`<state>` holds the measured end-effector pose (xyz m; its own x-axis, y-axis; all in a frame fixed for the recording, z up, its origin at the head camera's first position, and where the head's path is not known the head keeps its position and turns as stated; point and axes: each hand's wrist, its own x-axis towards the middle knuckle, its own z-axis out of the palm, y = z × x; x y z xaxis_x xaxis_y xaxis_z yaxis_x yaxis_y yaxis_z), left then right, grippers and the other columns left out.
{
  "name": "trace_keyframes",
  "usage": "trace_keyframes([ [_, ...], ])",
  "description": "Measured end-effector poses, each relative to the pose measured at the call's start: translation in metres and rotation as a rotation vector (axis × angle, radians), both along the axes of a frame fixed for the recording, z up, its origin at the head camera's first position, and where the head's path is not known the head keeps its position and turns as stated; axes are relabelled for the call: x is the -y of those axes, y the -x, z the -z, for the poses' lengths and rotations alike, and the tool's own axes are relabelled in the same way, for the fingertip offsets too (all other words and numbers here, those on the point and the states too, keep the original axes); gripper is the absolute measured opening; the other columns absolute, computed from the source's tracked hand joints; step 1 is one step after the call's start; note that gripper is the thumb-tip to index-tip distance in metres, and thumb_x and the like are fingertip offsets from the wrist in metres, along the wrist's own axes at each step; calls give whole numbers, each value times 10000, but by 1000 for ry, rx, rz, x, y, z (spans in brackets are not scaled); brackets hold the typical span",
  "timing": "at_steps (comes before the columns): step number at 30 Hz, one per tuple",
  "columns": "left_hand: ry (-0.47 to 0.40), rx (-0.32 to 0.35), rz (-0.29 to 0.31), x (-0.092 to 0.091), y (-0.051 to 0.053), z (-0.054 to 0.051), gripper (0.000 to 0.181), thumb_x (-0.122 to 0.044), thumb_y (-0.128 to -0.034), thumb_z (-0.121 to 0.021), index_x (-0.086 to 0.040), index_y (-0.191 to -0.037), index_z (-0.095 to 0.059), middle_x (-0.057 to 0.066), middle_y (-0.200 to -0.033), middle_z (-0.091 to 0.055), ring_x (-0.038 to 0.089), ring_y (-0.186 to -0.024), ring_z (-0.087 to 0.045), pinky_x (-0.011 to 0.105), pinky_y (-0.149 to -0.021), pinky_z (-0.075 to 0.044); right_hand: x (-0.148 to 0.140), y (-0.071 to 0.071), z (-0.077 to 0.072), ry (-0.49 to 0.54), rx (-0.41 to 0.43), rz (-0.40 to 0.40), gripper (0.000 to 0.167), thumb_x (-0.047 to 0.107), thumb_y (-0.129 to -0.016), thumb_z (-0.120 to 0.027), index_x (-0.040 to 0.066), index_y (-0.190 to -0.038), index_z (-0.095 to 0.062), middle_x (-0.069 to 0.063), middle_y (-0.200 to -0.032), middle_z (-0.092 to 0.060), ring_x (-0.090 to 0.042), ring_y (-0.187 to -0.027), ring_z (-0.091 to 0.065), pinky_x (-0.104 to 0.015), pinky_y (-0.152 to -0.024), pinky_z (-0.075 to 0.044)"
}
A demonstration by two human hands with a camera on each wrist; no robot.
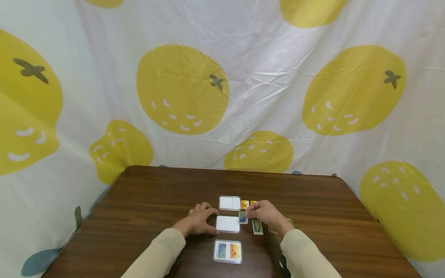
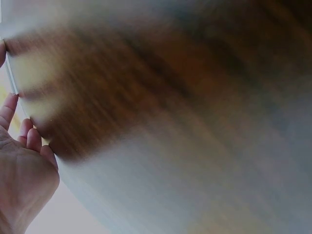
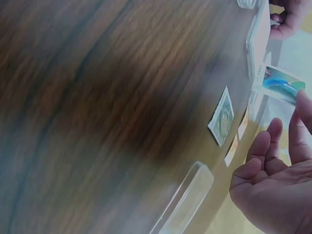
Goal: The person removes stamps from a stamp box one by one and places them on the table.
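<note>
In the head view, the left hand (image 1: pixel 199 220) has its thumb and fingers round the left edge of a white-filled clear case (image 1: pixel 227 224). The right hand (image 1: pixel 267 214) pinches a blue-green stamp (image 1: pixel 243 218) at the right end of that case. In the right wrist view the stamp (image 3: pixel 282 84) stands tilted between thumb and finger of the right hand (image 3: pixel 278 185), its other fingers curled. Left wrist view: fingertips of the left hand (image 2: pixel 24 165) touch a thin clear edge at the far left.
Behind is another white case (image 1: pixel 229 203) with orange stamps (image 1: pixel 245 204) to its right. A green stamp (image 1: pixel 257 227) and a clear lid (image 1: pixel 273 229) lie at the right. Nearer the person, a case holds two stamps (image 1: pixel 234 251). A lemon-print cloth hangs behind the brown table (image 1: pixel 156 193).
</note>
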<state>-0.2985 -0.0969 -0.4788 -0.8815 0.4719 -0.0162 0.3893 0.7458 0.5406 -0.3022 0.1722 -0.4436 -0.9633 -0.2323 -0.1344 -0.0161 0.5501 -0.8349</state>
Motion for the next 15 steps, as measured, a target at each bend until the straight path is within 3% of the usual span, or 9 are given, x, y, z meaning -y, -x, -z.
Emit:
trace_keyframes([
  [9,0,-13,1,-1,-1,0,526,-361,-769,-837,-154,-1204,-625,111,-1262,-452,341,-1176,-407,541,-963,-305,-5,-3,3,-87,25,27,111,138,-853,-764,35,-871,-724,-32,-892,-649,-218,-880,-568,-471,-873,-448],
  [15,-1,-17,5,-2,-1,0,531,-365,-768,-837,-151,-1207,-626,109,-1256,-454,340,-1177,-411,544,-962,-306,-3,-2,9,-124,-20,75,114,132,-839,-776,32,-850,-720,-31,-848,-643,-212,-820,-564,-431,-789,-472],
])
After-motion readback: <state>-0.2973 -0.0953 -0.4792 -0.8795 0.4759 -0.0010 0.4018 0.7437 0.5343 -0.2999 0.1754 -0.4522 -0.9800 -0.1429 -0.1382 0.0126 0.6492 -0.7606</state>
